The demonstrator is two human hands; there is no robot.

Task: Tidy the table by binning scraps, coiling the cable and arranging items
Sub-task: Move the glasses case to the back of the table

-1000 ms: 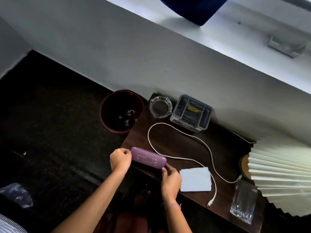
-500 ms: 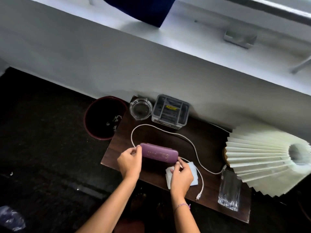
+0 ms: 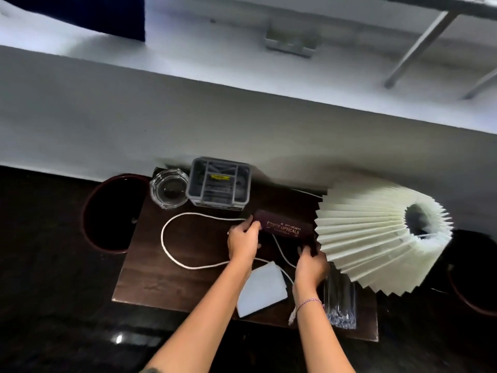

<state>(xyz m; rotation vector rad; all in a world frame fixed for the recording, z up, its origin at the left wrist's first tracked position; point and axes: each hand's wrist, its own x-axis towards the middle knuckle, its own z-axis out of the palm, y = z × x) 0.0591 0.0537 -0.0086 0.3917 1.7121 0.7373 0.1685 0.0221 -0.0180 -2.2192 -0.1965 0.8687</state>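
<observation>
Left hand (image 3: 243,242) fingers grip the glossy oblong glasses case (image 3: 285,229) on the dark wooden desk (image 3: 161,278). Right hand (image 3: 312,265) fingers curl at its other end; grip unclear. A pleated lampshade (image 3: 363,238) sits beside.

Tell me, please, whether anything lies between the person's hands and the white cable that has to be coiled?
Yes. Both the left hand and right hand are busy on the spectacle case, which lies across the white cable. The folded white paper also sits beside the cable's near stretch.

Both hands (image 3: 243,239) (image 3: 312,261) forward, fingers apparently curled.
</observation>
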